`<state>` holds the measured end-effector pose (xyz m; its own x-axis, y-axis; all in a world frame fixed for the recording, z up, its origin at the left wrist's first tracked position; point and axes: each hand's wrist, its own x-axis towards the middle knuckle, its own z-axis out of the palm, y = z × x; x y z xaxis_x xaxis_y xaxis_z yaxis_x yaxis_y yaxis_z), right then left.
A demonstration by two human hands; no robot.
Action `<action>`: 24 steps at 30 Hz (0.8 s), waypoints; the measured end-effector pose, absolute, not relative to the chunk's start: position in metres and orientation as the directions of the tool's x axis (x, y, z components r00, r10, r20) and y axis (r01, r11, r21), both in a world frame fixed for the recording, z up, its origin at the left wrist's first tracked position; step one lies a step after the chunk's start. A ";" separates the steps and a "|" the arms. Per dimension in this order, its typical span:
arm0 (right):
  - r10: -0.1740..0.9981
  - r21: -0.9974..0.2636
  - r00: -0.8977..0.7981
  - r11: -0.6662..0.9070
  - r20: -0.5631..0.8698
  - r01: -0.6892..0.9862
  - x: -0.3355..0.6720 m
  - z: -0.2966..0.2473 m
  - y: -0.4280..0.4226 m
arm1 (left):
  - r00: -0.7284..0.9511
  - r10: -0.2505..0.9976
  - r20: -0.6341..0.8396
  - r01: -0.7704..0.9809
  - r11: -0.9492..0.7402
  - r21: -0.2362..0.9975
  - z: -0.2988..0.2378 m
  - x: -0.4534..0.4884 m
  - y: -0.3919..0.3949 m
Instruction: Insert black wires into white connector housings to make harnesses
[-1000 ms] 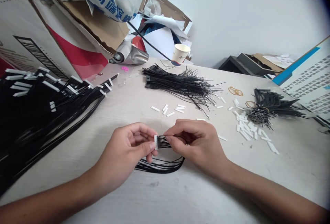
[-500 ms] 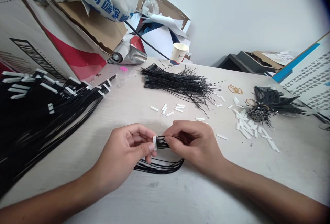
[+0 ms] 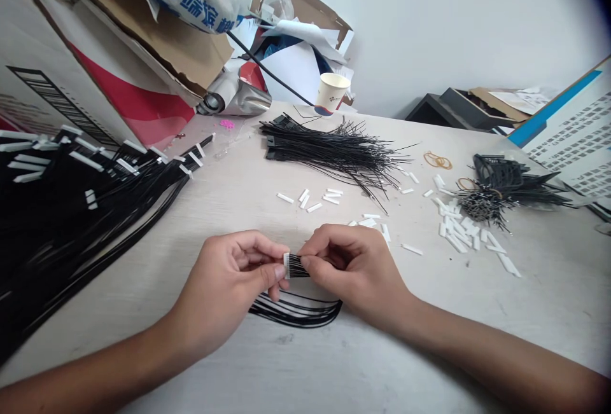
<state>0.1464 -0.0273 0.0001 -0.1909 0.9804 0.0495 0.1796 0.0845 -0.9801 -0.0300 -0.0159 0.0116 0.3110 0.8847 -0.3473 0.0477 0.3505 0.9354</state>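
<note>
My left hand (image 3: 245, 268) pinches a small white connector housing (image 3: 287, 266) between thumb and fingers. Black wires (image 3: 298, 266) run out of the housing's right side in a flat row. On these wires, close to the housing, my right hand (image 3: 351, 264) is closed with thumb and forefinger together; its other fingers are curled and partly hidden. The wires loop round below both hands as a black bundle (image 3: 305, 318) near the tabletop, passing behind my left hand. Whether a single wire is held apart in my right fingertips cannot be made out.
A pile of black wires (image 3: 329, 150) lies beyond my hands, with loose white housings (image 3: 456, 229) to the right. Finished-looking wire bundles with white ends (image 3: 90, 159) fill the left. A paper cup (image 3: 331, 93), rubber bands (image 3: 437, 160) and a tied wire bunch (image 3: 496, 185) stand farther back.
My right thumb and forefinger have slid slightly left along the wires, nearer the housing. More white housings show behind my right hand. My left hand keeps its pinch.
</note>
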 end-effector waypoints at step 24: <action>0.986 -0.986 -0.094 0.148 0.140 0.076 0.186 0.014 -0.005 | 0.524 0.837 -0.160 0.512 -0.159 0.844 0.013 -0.045 -0.008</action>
<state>0.1865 -0.0053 0.0143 -0.0937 0.9857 0.1404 0.0757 0.1476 -0.9861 -0.0446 -0.0078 0.0129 0.5240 0.8365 -0.1603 0.5124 -0.1593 0.8438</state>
